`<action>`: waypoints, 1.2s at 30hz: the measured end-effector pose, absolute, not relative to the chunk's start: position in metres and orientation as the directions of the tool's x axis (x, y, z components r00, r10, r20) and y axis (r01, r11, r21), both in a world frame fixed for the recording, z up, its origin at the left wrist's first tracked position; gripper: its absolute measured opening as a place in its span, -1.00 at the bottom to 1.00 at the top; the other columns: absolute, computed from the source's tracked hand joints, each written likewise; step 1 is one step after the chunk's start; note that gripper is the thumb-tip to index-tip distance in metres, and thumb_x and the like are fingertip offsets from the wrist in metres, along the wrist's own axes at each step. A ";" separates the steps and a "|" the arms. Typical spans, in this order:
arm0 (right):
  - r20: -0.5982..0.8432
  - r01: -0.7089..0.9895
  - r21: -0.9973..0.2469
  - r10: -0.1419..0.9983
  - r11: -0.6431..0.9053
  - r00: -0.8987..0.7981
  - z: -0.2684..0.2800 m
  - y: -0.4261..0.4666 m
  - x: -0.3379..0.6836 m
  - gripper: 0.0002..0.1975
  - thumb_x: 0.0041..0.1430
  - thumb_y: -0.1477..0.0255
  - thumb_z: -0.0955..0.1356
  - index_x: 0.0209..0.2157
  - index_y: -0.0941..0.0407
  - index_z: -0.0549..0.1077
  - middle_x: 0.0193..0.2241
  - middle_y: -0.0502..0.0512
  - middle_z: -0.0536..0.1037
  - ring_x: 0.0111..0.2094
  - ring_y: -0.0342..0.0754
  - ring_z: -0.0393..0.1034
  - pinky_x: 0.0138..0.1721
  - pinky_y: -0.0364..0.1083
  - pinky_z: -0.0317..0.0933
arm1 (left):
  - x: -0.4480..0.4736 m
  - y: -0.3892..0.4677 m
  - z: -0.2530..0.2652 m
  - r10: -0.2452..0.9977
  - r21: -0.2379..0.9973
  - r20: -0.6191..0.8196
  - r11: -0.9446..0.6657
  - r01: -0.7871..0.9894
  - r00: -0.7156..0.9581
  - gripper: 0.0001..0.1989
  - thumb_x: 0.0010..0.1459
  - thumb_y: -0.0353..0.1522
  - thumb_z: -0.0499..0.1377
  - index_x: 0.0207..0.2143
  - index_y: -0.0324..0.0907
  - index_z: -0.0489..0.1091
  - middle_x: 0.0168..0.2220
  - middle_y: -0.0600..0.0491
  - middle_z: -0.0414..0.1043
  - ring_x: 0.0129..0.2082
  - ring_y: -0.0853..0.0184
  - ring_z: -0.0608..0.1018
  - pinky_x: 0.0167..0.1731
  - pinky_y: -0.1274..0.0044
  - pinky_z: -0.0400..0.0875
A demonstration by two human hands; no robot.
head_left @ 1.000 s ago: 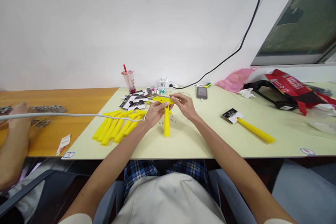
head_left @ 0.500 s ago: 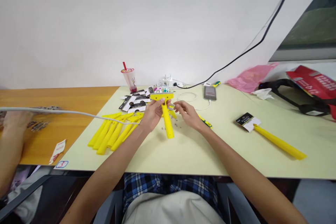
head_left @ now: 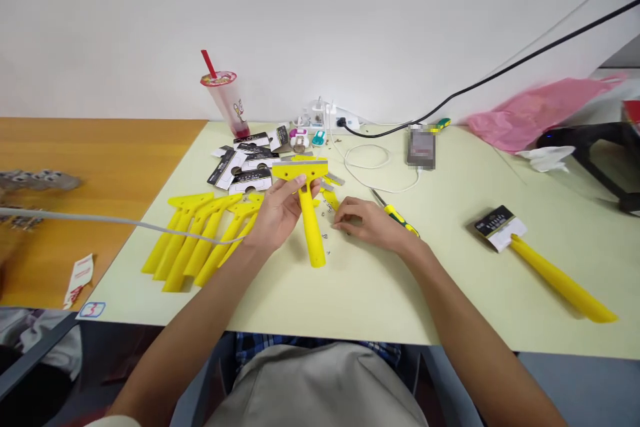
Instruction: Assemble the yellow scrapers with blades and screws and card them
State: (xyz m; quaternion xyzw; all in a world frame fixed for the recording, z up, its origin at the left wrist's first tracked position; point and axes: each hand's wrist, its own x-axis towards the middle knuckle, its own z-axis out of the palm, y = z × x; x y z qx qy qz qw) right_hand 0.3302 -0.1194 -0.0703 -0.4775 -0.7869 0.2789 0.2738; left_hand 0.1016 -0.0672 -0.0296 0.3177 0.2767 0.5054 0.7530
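My left hand is closed around the neck of a yellow scraper, just below its wide head. A thin metal blade lies along the scraper's top edge, and the handle points down toward me. Small screws lie scattered on the table by the handle. My right hand is low over the table beside them, thumb and fingertips drawn together; whether a screw is between them is hidden. More yellow scraper parts and a loose blade lie behind the hands. A green-and-yellow screwdriver rests by my right wrist.
Several yellow scraper handles lie left, with black-and-white cards behind. A drink cup and power strip stand along the wall. A carded scraper lies right; a grey cable crosses from the left.
My right hand has gone from beside the scraper's head down to the table near the screws. The view has shifted closer. Another person's hand at the left is out of sight now.
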 end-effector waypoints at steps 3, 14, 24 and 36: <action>0.184 0.650 -0.629 0.894 0.426 -0.408 -0.071 -0.122 0.327 -0.89 0.44 0.42 0.38 -0.21 0.03 0.59 -0.17 0.14 0.57 -0.16 0.07 0.49 -0.13 0.03 0.33 | 0.103 -0.068 -0.030 0.931 0.778 -0.131 0.310 -0.547 0.341 -0.86 0.24 -0.42 0.39 -0.14 -0.17 0.59 -0.15 -0.03 0.69 0.07 0.09 0.71 0.11 0.36 0.67; 0.189 0.784 -0.426 0.891 0.453 -0.412 -0.073 -0.132 0.316 -0.85 0.52 0.42 0.30 -0.20 0.01 0.49 -0.26 0.20 0.55 -0.30 0.13 0.42 -0.26 0.11 0.31 | 0.104 -0.071 -0.037 0.872 0.736 -0.317 0.474 -0.483 0.372 -0.84 0.14 -0.35 0.50 -0.26 -0.13 0.61 -0.28 -0.01 0.67 0.01 0.00 0.73 -0.01 0.31 0.70; 0.236 0.850 -0.186 0.862 0.493 -0.448 -0.069 -0.138 0.305 -0.86 0.44 0.63 0.29 -0.17 0.10 0.40 -0.21 0.15 0.50 -0.26 0.07 0.42 -0.25 0.01 0.27 | 0.101 -0.068 -0.033 0.859 0.663 -0.317 0.503 -0.554 0.401 -0.85 0.18 -0.36 0.49 -0.31 -0.28 0.65 -0.23 -0.10 0.69 -0.14 0.17 0.74 -0.04 0.44 0.62; 0.208 0.885 -0.183 0.897 0.428 -0.390 -0.076 -0.135 0.295 -0.84 0.47 0.62 0.23 -0.12 0.17 0.42 -0.22 0.24 0.50 -0.28 0.10 0.40 -0.24 0.05 0.30 | 0.107 -0.074 -0.033 0.833 0.625 -0.265 0.532 -0.571 0.486 -0.79 0.13 -0.35 0.51 -0.26 -0.28 0.60 -0.22 -0.11 0.68 -0.09 0.14 0.73 -0.07 0.46 0.60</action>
